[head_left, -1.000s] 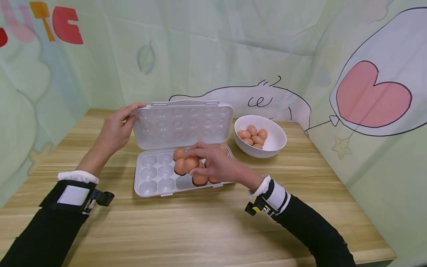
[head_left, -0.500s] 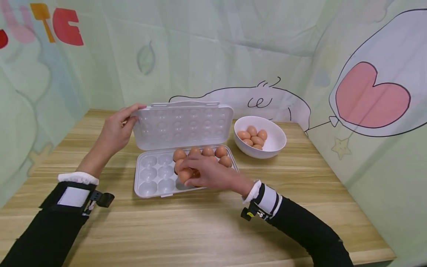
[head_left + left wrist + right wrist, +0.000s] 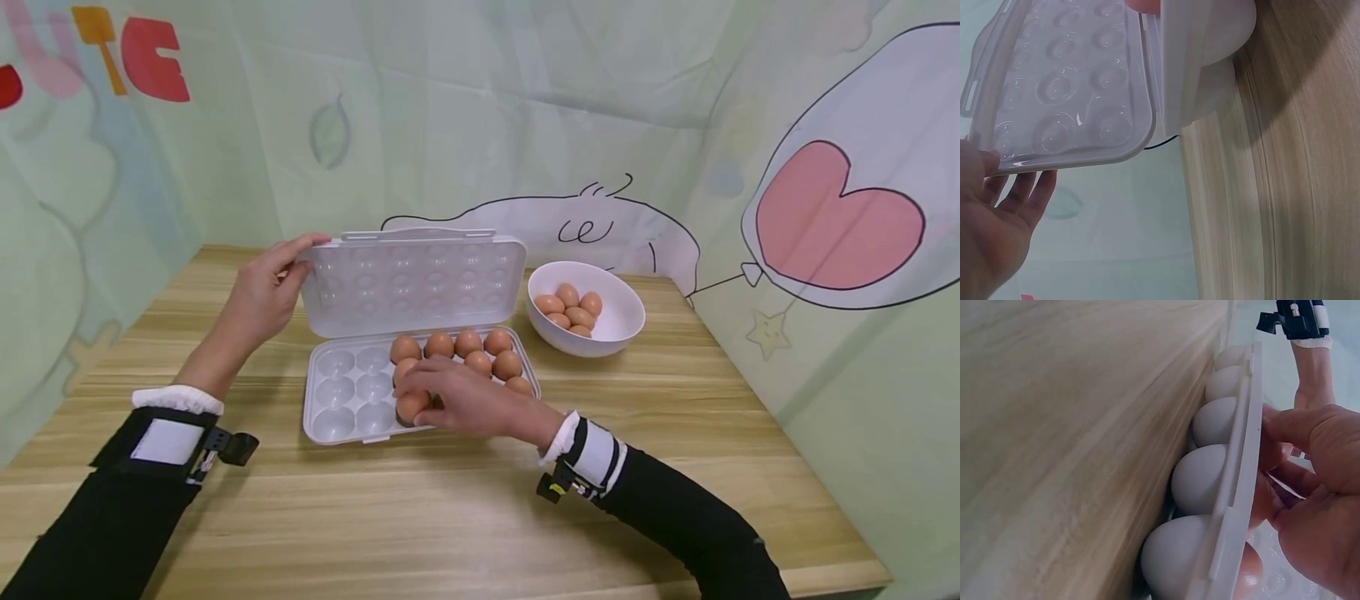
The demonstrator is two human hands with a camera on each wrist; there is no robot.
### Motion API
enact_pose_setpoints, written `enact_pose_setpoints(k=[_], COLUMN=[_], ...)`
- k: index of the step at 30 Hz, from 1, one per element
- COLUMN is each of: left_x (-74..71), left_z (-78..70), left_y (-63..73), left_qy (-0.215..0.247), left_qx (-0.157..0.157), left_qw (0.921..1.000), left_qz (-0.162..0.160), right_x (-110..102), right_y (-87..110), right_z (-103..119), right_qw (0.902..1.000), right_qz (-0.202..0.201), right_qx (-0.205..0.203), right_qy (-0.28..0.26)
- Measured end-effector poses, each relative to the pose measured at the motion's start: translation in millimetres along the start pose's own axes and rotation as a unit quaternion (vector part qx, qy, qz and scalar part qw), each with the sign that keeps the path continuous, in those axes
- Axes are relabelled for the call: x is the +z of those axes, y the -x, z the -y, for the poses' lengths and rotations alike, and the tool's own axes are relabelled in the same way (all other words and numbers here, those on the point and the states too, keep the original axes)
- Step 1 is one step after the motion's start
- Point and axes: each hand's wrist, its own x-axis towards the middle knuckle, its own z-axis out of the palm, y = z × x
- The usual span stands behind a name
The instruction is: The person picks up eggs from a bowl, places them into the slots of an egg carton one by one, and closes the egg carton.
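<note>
My left hand grips the left corner of the egg box's raised lid. In the left wrist view the thumb lies on the inner side of the lid, with fingers behind its edge. Below it, my right hand holds a brown egg between thumb and fingers, at the front cup of the third column in the white egg tray. Several brown eggs fill cups behind and right of this hand, which partly hides them. The two left columns of cups are bare.
A white bowl with several brown eggs stands right of the egg box, near the back of the wooden table. Printed cloth walls enclose the table at the back and sides.
My right hand has moved forward-left toward me and lowered its egg from above the tray into the front cup of the third column. The left hand and lid stay put.
</note>
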Motion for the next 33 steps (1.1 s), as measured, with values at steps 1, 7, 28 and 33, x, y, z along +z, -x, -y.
enact_pose_setpoints(k=[1,7,28,33], left_x=[0.0,0.0,0.4,0.1], left_z=[0.0,0.4,-0.2,-0.5], left_y=[0.0,0.0,1.0,1.1], left_qy=[-0.002,-0.004,-0.002,0.000], left_qx=[-0.002,0.002,-0.002,0.002], left_qw=[1.0000,1.0000,1.0000,1.0000], left_qz=[0.000,-0.001,-0.002,-0.004], right_x=[0.7,3.1,1.2,2.2], right_y=[0.0,-0.2,0.1,0.5], right_z=[-0.2,-0.9,1.2,0.2], right_qw=[1.0000,0.9999,0.9997,0.9996], right_qz=[-0.001,0.004,0.021,0.013], right_qx=[-0.001,0.000,0.007,0.003], right_qy=[-0.003,-0.010,0.008,0.025])
